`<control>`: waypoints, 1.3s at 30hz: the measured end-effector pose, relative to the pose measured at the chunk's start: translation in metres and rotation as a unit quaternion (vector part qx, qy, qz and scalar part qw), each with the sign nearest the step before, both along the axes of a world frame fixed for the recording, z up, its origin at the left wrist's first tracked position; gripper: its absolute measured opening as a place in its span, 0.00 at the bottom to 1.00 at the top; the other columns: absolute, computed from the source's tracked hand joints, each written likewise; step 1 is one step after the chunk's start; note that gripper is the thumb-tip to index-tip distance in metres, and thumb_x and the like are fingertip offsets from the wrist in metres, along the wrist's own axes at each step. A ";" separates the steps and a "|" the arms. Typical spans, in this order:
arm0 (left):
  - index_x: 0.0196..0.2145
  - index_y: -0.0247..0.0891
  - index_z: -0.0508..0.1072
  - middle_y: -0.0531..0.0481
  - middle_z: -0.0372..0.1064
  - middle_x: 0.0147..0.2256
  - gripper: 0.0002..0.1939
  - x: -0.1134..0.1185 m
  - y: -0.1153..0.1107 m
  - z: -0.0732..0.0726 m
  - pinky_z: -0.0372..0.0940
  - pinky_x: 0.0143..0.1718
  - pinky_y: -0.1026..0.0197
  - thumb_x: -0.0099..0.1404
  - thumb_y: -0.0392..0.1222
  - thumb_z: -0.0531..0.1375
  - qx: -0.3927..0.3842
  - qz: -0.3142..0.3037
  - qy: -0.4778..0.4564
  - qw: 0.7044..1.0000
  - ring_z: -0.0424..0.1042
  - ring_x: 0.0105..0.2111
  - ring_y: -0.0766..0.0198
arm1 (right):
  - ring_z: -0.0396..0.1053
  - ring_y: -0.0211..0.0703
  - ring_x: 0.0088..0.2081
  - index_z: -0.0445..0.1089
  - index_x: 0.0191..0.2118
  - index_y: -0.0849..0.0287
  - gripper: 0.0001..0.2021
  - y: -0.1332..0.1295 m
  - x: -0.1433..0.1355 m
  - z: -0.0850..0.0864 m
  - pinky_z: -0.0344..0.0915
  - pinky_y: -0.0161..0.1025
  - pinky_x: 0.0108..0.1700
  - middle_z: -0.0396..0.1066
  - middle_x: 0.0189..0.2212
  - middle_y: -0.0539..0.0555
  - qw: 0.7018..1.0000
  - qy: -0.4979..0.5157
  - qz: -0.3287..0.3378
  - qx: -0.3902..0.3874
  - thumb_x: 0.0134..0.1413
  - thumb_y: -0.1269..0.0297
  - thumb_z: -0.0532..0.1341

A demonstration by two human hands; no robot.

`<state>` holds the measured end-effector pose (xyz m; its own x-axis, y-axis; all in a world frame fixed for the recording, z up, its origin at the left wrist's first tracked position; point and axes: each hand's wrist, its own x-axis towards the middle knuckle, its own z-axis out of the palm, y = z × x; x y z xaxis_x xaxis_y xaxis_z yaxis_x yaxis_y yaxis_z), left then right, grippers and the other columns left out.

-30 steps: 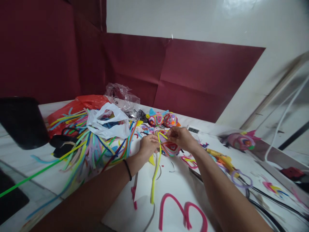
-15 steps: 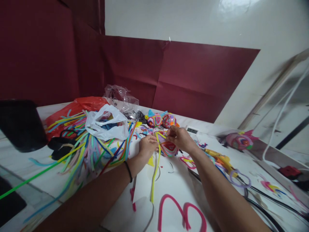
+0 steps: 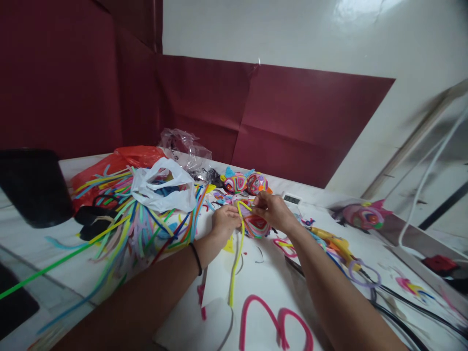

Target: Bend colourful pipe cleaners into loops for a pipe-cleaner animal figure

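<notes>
A long yellow pipe cleaner bends near its top between my two hands, its loose length trailing down over white paper. My left hand pinches it just below the bend. With fingers closed, my right hand grips its short upper end. Right behind and under the fingers sits a rounded craft piece covered in coloured pipe-cleaner loops; my hands partly hide it, and I cannot tell whether they touch it. A pink pipe-cleaner outline lies nearer to me on the paper.
Many loose pipe cleaners and a white plastic bag crowd the left. Colourful fish-like crafts stand at the back. A yellow glue gun with black cables lies right. A black container stands far left.
The view has shifted very slightly. Both hands keep their hold on the yellow pipe cleaner, with hardly any movement.
</notes>
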<state>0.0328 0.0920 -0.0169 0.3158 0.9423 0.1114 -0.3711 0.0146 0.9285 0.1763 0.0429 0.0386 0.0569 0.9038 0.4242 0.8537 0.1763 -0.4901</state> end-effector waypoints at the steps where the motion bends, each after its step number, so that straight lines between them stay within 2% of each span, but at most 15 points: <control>1: 0.22 0.36 0.67 0.57 0.66 0.16 0.12 0.000 0.000 0.000 0.60 0.19 0.68 0.35 0.26 0.58 -0.002 0.001 -0.001 1.000 0.65 0.16 0.70 | 0.63 0.38 0.23 0.59 0.28 0.58 0.05 0.000 0.000 0.000 0.58 0.34 0.27 0.66 0.22 0.48 1.000 0.001 0.001 -0.001 0.42 0.69 0.57; 20: 0.23 0.35 0.68 0.57 0.66 0.16 0.14 -0.004 -0.003 0.004 0.58 0.19 0.68 0.34 0.25 0.58 -0.023 0.008 -0.010 1.000 0.65 0.16 0.70 | 0.63 0.37 0.24 0.59 0.27 0.58 0.05 -0.001 -0.001 0.002 0.57 0.34 0.28 0.65 0.21 0.48 1.000 0.002 -0.002 -0.005 0.41 0.70 0.58; 27: 0.25 0.34 0.67 0.56 0.67 0.17 0.14 -0.005 -0.002 0.009 0.60 0.19 0.68 0.35 0.26 0.60 -0.029 0.007 -0.013 0.999 0.65 0.16 0.70 | 0.64 0.38 0.23 0.59 0.27 0.57 0.05 -0.007 -0.005 0.011 0.59 0.34 0.27 0.66 0.21 0.48 1.000 0.021 0.008 0.004 0.41 0.71 0.56; 31: 0.26 0.35 0.66 0.56 0.68 0.17 0.15 -0.011 -0.007 0.019 0.61 0.20 0.67 0.37 0.27 0.61 -0.013 -0.007 -0.021 1.000 0.65 0.16 0.70 | 0.65 0.38 0.24 0.58 0.28 0.56 0.06 -0.015 -0.012 0.022 0.60 0.35 0.29 0.66 0.22 0.48 0.999 0.035 0.017 0.031 0.42 0.72 0.56; 35: 0.29 0.35 0.66 0.55 0.69 0.20 0.17 -0.019 -0.013 0.037 0.61 0.21 0.68 0.39 0.28 0.62 0.020 -0.016 -0.026 0.999 0.67 0.18 0.70 | 0.65 0.38 0.25 0.60 0.29 0.57 0.05 -0.022 -0.021 0.035 0.59 0.35 0.29 0.66 0.22 0.48 0.994 0.066 0.013 0.086 0.44 0.71 0.58; 37: 0.31 0.35 0.66 0.54 0.69 0.22 0.17 -0.024 -0.015 0.049 0.61 0.23 0.68 0.40 0.29 0.63 0.037 -0.013 -0.027 0.999 0.68 0.20 0.70 | 0.65 0.38 0.26 0.61 0.32 0.57 0.07 -0.025 -0.026 0.041 0.60 0.35 0.29 0.66 0.25 0.49 0.983 0.133 0.030 0.127 0.45 0.67 0.59; 39: 0.33 0.35 0.66 0.54 0.70 0.24 0.17 -0.027 -0.017 0.062 0.63 0.26 0.68 0.43 0.31 0.64 0.055 -0.011 -0.031 0.998 0.69 0.22 0.70 | 0.65 0.38 0.27 0.61 0.37 0.57 0.13 -0.029 -0.031 0.048 0.61 0.35 0.29 0.67 0.27 0.49 0.959 0.230 0.052 0.159 0.44 0.64 0.62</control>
<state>0.0061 0.0749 0.0455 0.3259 0.9160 0.2339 -0.4286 -0.0774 0.9002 0.1453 0.0138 0.0865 0.2200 0.7435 0.6316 0.5299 0.4525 -0.7173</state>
